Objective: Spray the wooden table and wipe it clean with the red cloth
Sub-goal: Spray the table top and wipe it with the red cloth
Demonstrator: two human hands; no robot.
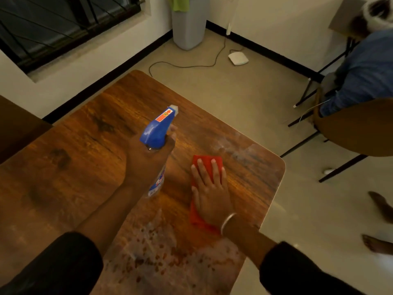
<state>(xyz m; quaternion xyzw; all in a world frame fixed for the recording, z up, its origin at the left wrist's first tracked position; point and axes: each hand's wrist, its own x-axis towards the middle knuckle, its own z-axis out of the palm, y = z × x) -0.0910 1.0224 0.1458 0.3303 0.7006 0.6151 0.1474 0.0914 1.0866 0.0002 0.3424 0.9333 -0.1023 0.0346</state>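
Red cloth (207,167); blue spray bottle (158,133), orange label; brown wood-grain table (85,135), whitish speckled smears; black sleeves (63,262).

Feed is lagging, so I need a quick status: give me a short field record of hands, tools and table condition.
left hand: grips the spray bottle, nozzle aimed away over the table
right hand: fingers flat, pressing the red cloth
wooden table: wet foamy patch with brownish specks at near edge; pale smear near far right corner
wiping: not finished

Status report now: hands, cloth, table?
Left hand grips blue spray bottle. Right hand flat on red cloth. Wooden table near edge wet, speckled. Nothing blocking.
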